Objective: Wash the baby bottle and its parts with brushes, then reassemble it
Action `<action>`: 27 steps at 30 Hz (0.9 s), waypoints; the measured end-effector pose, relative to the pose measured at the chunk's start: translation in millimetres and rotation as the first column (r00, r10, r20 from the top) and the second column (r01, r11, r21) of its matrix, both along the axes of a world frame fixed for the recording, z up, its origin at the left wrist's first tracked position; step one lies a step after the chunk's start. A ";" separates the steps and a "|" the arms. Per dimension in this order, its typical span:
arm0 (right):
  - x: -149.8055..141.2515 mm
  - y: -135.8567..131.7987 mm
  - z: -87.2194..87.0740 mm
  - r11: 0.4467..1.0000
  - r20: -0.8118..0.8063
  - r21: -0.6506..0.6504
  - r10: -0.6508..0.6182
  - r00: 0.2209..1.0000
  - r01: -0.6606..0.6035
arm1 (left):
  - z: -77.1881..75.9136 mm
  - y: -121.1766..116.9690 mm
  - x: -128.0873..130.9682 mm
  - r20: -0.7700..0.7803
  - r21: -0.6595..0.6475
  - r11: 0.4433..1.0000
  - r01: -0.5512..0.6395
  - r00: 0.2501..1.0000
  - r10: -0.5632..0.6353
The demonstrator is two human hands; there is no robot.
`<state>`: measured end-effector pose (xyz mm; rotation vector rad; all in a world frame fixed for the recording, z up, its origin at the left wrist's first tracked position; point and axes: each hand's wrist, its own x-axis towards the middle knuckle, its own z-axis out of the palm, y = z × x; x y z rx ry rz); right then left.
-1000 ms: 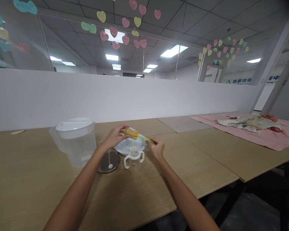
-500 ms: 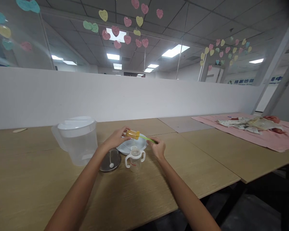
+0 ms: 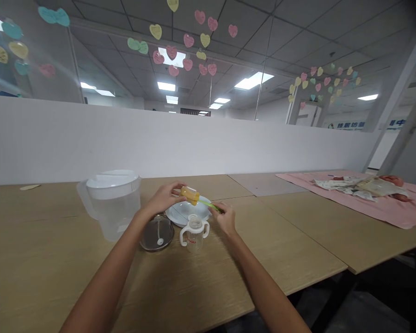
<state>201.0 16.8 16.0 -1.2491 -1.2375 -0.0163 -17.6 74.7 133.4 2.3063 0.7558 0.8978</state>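
My left hand (image 3: pixel 164 198) pinches a small orange piece (image 3: pixel 190 194) held over a white bowl (image 3: pixel 187 213). A thin green handle (image 3: pixel 210 204) runs out of that piece to my right hand (image 3: pixel 223 217), whose fingers are closed on its end. Just in front of the bowl stands a small clear baby bottle (image 3: pixel 194 233) with two white side handles and no top. A round glass lid (image 3: pixel 157 233) lies flat on the table to its left.
A large clear plastic jug (image 3: pixel 113 203) with a white lid stands left of the bowl on the long wooden table (image 3: pixel 55 268). A white partition wall (image 3: pixel 194 148) backs the table. At far right a pink cloth (image 3: pixel 377 196) carries a doll and packets.
Both hands stay on the orange piece and green handle over the bowl, with only small shifts. The camera has tilted slightly, moving the scene a little in the picture.
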 end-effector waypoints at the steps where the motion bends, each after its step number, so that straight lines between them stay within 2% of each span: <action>1: -0.2 -0.1 0.5 1.000 -0.025 0.013 0.018 1.000 -0.017 | 0.0 0.0 0.3 0.011 -0.002 1.000 0.009 1.000 -0.009; 8: -0.4 3.1 -1.1 0.993 -0.225 0.073 0.103 0.969 -0.089 | -1.8 -1.5 3.0 0.015 -0.005 0.999 0.041 0.999 -0.041; 15: -0.2 7.3 -5.3 0.995 -0.281 0.066 0.089 0.956 -0.073 | -0.6 -5.9 2.2 -0.024 0.002 1.000 0.000 1.000 0.000; 23: -1.0 6.1 -5.2 0.995 -0.318 0.036 0.097 0.943 -0.090 | 0.8 -6.8 3.0 0.017 0.003 0.999 0.035 0.999 -0.035; 27: -0.8 5.9 -4.2 0.989 -0.412 0.052 0.148 0.899 -0.139 | 3.7 -10.1 5.0 0.049 -0.003 0.999 0.035 0.998 -0.034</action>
